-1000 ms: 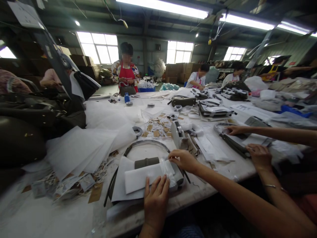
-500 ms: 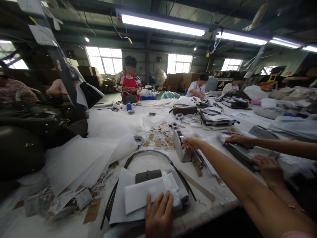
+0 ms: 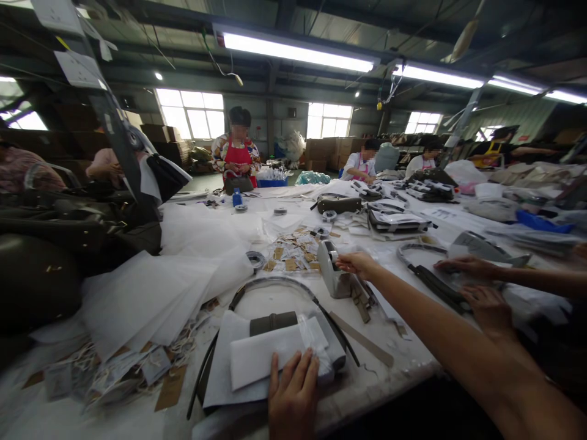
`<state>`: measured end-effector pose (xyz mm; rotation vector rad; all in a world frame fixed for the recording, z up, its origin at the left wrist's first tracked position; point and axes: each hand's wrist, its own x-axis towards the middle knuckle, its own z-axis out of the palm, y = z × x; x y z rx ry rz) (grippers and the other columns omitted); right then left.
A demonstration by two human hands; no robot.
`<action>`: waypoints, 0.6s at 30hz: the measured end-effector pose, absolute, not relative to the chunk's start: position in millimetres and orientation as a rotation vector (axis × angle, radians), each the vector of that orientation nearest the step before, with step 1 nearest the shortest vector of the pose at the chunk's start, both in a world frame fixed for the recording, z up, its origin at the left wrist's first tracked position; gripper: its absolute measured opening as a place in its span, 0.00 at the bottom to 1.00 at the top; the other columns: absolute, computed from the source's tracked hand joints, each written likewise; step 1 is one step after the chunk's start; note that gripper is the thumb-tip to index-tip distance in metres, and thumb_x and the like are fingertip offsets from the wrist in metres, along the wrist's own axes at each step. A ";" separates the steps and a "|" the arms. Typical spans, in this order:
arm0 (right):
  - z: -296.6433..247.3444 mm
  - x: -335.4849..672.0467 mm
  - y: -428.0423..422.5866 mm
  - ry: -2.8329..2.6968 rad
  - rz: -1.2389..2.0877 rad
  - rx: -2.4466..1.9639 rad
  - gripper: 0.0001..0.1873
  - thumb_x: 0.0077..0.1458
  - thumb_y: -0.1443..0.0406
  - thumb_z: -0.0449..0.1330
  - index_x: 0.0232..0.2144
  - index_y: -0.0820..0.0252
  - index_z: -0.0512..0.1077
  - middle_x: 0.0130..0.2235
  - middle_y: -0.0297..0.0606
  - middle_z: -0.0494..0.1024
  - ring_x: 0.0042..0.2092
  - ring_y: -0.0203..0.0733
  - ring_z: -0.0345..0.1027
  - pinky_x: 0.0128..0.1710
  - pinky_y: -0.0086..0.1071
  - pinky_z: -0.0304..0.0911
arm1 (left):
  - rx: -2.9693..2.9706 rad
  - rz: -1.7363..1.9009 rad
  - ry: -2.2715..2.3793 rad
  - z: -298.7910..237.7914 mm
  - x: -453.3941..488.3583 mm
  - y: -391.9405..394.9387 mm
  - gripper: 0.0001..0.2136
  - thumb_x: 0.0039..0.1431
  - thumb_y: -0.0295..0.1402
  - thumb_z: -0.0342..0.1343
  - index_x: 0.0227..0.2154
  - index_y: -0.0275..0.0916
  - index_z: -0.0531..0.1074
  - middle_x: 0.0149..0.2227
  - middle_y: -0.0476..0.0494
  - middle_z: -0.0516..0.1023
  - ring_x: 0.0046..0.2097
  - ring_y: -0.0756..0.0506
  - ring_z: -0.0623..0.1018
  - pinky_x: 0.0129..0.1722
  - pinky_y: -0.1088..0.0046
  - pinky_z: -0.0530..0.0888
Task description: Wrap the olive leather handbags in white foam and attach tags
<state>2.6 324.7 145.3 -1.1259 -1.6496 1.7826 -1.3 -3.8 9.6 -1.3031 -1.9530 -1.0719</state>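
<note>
My left hand (image 3: 294, 388) lies with fingers stretched out on a folded white foam sheet (image 3: 257, 363), pressing it onto a dark olive bag (image 3: 273, 324) wrapped in white sheeting. The bag's dark strap (image 3: 275, 280) arches away on the table behind it. Reaching forward, my right hand (image 3: 360, 264) pinches at the front of a grey tape dispenser (image 3: 326, 269), by the tape roll (image 3: 333, 253). Its fingers are closed on the tape end, though the strip itself is hard to make out.
Paper hang tags (image 3: 169, 386) and white sheets (image 3: 137, 299) cover the left side. A flat strip (image 3: 362, 339) lies right of the bag. At right, a co-worker's hands (image 3: 486, 305) handle another strapped bag (image 3: 438, 287). Several people work behind the table.
My left hand stays on the foam sheet and my right hand stays at the dispenser, its fingers slightly shifted. The co-worker's hands have moved on their bag. The view has shifted slightly.
</note>
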 end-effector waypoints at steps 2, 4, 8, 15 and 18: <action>148.6 18.7 312.3 -1.624 1.783 -1.151 0.06 0.57 0.71 0.64 0.28 0.69 0.74 0.29 0.42 0.79 0.27 0.33 0.73 0.27 0.23 0.71 | -1.291 -1.088 -1.955 12.3 -0.4 -2.7 0.15 0.69 0.40 0.45 0.45 0.48 0.77 0.46 0.55 0.82 0.47 0.47 0.78 0.70 0.62 0.43; 147.0 38.5 296.8 -1.606 1.768 -1.150 0.06 0.56 0.71 0.65 0.27 0.68 0.75 0.31 0.44 0.81 0.28 0.34 0.74 0.26 0.22 0.71 | -1.273 -1.100 -1.949 12.5 0.2 -1.0 0.16 0.70 0.41 0.44 0.44 0.48 0.78 0.46 0.54 0.82 0.47 0.47 0.78 0.70 0.62 0.44; 127.0 73.1 265.9 -1.571 1.721 -1.164 0.06 0.56 0.69 0.65 0.28 0.67 0.77 0.33 0.46 0.82 0.28 0.34 0.75 0.26 0.23 0.73 | -1.244 -1.103 -1.939 6.2 0.5 1.5 0.16 0.70 0.37 0.43 0.44 0.47 0.78 0.45 0.51 0.83 0.47 0.45 0.79 0.69 0.57 0.47; 73.9 80.6 256.2 -1.593 1.556 -1.219 0.08 0.55 0.64 0.64 0.30 0.66 0.77 0.36 0.47 0.82 0.27 0.33 0.73 0.23 0.23 0.70 | -1.277 -1.093 -1.966 5.6 1.1 -1.3 0.14 0.69 0.34 0.45 0.46 0.48 0.77 0.47 0.52 0.82 0.48 0.46 0.78 0.69 0.58 0.46; 61.3 77.0 268.1 -1.691 1.441 -1.239 0.09 0.54 0.63 0.64 0.27 0.65 0.76 0.31 0.46 0.82 0.21 0.31 0.68 0.18 0.22 0.63 | -1.296 -1.079 -2.001 10.8 2.0 -3.6 0.14 0.69 0.34 0.46 0.46 0.49 0.76 0.48 0.53 0.81 0.49 0.47 0.78 0.69 0.60 0.45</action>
